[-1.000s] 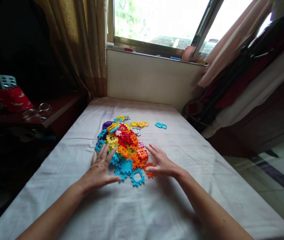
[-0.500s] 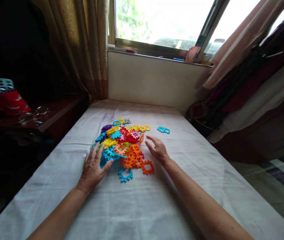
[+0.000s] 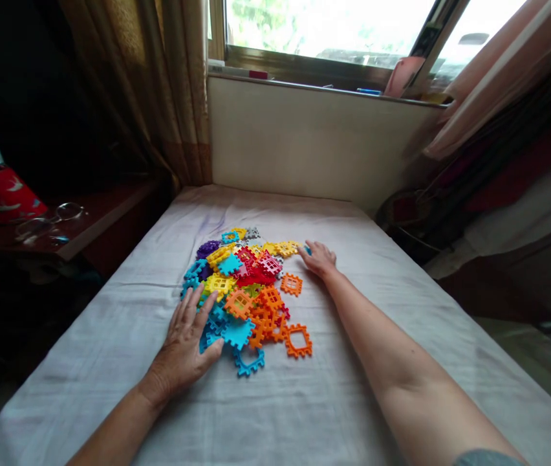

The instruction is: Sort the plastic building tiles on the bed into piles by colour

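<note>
At the left edge of the pile of toothed plastic pieces (image 3: 256,277), your left hand (image 3: 185,340) is spread and released, its fingers over the blue and yellow ones, whether touching you can't tell. On the far right, your right hand (image 3: 319,257) covers most of a blue piece (image 3: 308,250) — only a corner shows by the fingers, so its grip can't be told. Yellow pieces (image 3: 282,248) lie just left of those fingertips; an orange piece (image 3: 284,284) sits nearer you, below the wrist. An orange frame (image 3: 289,343) and blue frame (image 3: 250,369) edge the pile's near side — all on the pale sheet (image 3: 275,421).
</note>
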The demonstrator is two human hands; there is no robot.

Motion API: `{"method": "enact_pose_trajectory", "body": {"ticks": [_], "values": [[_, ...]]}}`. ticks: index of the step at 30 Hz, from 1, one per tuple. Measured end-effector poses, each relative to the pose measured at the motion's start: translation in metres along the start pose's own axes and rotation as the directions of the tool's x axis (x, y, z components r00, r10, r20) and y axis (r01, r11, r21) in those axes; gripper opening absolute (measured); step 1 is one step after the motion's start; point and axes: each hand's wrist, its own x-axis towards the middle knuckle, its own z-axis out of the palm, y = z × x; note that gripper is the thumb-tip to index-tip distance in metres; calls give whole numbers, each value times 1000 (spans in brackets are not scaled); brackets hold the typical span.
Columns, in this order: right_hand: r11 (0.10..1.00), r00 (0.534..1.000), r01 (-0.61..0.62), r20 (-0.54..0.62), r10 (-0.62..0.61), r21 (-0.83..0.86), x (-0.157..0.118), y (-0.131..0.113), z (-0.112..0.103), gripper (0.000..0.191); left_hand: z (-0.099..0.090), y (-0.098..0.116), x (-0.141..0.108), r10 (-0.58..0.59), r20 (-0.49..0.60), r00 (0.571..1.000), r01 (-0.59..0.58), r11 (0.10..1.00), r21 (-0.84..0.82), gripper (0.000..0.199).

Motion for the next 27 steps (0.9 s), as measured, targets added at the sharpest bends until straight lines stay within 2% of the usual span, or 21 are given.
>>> {"method": "enact_pose_trajectory", "body": {"ticks": [3,7,10,12,13,15,17,20,24,27], "values": [[975,983,178,22,-183,134,-19,-43,16,51,-1,0,1,-5,22,1000,5,1000,-18,76],[879,967,230,8,-256,418,-49,-74,25,54,-1,1,3,-58,-27,998,56,996,-76,79],[677,963,209,-29,-267,706,-69,-72,18,56,-3,3,6,-97,-72,993,87,986,-139,81],[539,969,163,-30,-246,826,-83,-59,11,55,-5,5,7,-132,-106,986,109,974,-196,76],[504,973,142,-28,-227,852,-90,-51,7,55,-7,5,8,-156,-128,979,123,965,-233,72],[516,981,151,-65,-181,843,-106,-33,4,53,-10,6,9,-217,-168,962,151,930,-334,66],[591,976,215,-152,-154,778,-124,-17,4,50,-13,6,11,-278,-191,941,168,878,-447,62],[666,943,330,-261,-205,669,-153,-2,12,42,-15,9,12,-337,-233,912,172,832,-528,56],[704,915,402,-291,-280,586,-184,-6,23,35,-16,11,13,-341,-373,863,168,889,-425,47],[773,917,391,-283,-280,501,-194,-22,26,32,-16,6,17,-402,-480,780,230,897,-378,43]]}}
